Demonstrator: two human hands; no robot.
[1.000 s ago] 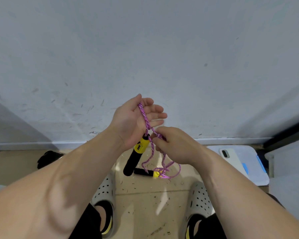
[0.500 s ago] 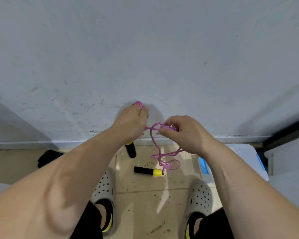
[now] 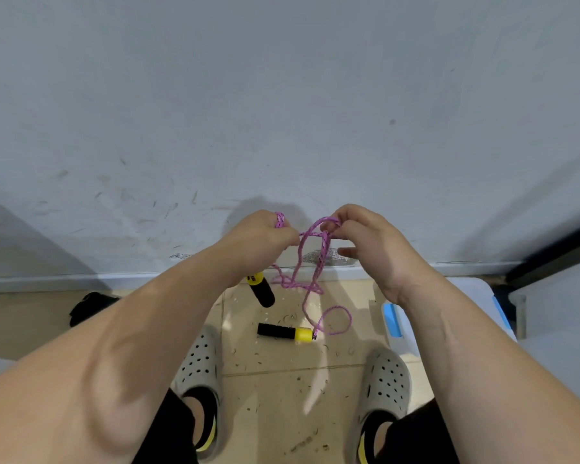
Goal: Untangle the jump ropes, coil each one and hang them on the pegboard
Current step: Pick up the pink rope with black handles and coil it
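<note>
A pink jump rope [image 3: 300, 262] with black-and-yellow handles hangs between my hands in front of a grey wall. My left hand [image 3: 260, 237] grips the rope, with a strand wrapped over its fingers, and one handle [image 3: 262, 289] dangles just below it. My right hand [image 3: 365, 239] pinches a loop of the rope at its fingertips. From there the rope drops in tangled loops to the second handle [image 3: 285, 332], which lies on the tan floor between my feet. No pegboard is in view.
The grey wall [image 3: 282, 112] stands close ahead with a baseboard at floor level. A white-and-blue stool or lid [image 3: 395, 323] sits to the right, a black object [image 3: 87, 306] on the floor to the left. My feet wear grey perforated clogs [image 3: 198, 366].
My left hand turned over and closed on the rope. My right hand rose and moved right, pulling a loop up and apart. The hanging rope stretched out; the floor handle stayed put.
</note>
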